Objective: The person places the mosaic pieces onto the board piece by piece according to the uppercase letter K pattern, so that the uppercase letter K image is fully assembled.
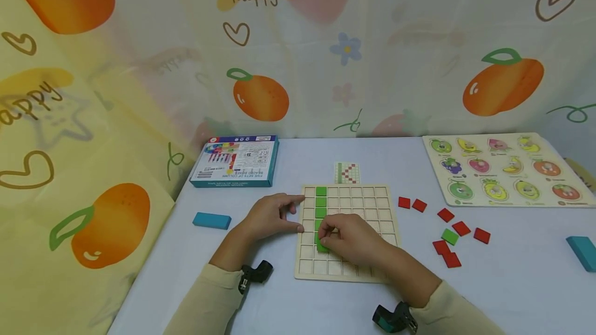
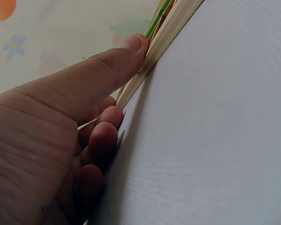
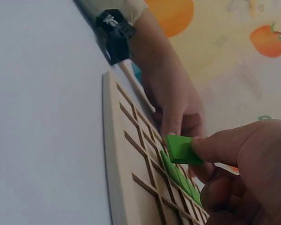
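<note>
A wooden grid board (image 1: 358,268) lies on the white table, with green square tiles (image 1: 321,201) filling the upper part of its second column from the left. My right hand (image 1: 351,237) pinches a green tile (image 3: 181,150) between thumb and fingers, tilted just above the board's lower left cells. At the board's left edge, my left hand (image 1: 272,216) touches the rim with thumb and index finger spread apart. Up close, its thumb (image 2: 107,65) presses against the board's side while the other fingers bend beneath. A small pattern card (image 1: 346,173) lies just behind the board.
Several loose red tiles (image 1: 445,215) and one green tile (image 1: 449,237) lie right of the board. A fruit picture board (image 1: 475,182) is at back right, a flat box (image 1: 233,164) at back left. Blue blocks (image 1: 211,220) lie on either side. Patterned cloth (image 1: 326,66) hangs behind.
</note>
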Tool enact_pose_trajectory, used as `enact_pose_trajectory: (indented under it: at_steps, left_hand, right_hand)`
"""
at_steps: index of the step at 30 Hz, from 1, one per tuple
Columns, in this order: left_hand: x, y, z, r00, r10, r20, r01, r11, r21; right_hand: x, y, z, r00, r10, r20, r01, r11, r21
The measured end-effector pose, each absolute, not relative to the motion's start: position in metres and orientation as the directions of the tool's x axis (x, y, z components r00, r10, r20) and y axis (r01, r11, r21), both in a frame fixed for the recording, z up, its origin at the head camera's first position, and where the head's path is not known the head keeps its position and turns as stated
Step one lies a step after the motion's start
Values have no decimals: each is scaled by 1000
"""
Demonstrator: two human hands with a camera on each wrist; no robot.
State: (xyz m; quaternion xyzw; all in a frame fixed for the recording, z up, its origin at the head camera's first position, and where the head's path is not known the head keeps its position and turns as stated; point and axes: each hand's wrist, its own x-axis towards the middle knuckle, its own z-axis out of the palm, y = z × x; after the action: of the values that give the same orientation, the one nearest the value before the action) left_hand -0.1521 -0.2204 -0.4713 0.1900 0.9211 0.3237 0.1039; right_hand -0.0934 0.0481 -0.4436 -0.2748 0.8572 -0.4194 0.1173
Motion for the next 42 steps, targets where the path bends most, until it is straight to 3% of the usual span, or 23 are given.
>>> enact_pose_trajectory:
  at_steps: [30, 42]
  left_hand:
    - [-151, -221, -471, -906, 418, -66, 288, 723, 628]
    - [-151, -221, -472, -905, 421, -65, 289, 720, 630]
  right_hand:
    - [-88, 39, -456, -805, -593, -9, -431, 597, -677]
    - [-81, 58, -446, -835, -549, -23, -362, 581, -729]
